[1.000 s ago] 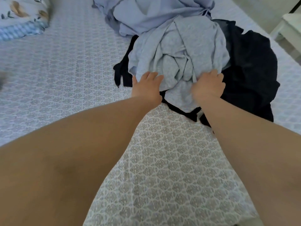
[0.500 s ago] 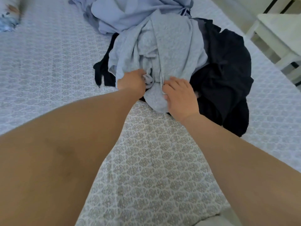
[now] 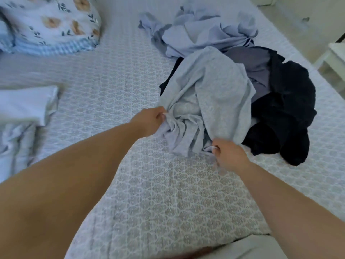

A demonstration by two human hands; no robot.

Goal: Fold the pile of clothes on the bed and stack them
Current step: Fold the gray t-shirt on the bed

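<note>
Both hands have spread apart since half a second ago — the left hand (image 3: 150, 120) and right hand (image 3: 228, 156) each pinch the grey garment (image 3: 209, 94) in curled fingers, drawing it off the clothes pile (image 3: 280, 101). Left of that pile on the bed (image 3: 168, 193) lie folded pieces (image 3: 24, 107) — most clothes remain unfolded, and no containers show.

Both arms outstretched, left hand (image 3: 149, 119) fisted, right hand (image 3: 228, 155) fisted

Two hands, the left hand (image 3: 149, 119) and right hand (image 3: 228, 156), grip one light grey garment (image 3: 211, 94). At least three more garments are heaped behind it; one floral pillow (image 3: 54, 25) lies on one bed (image 3: 168, 193).
</note>
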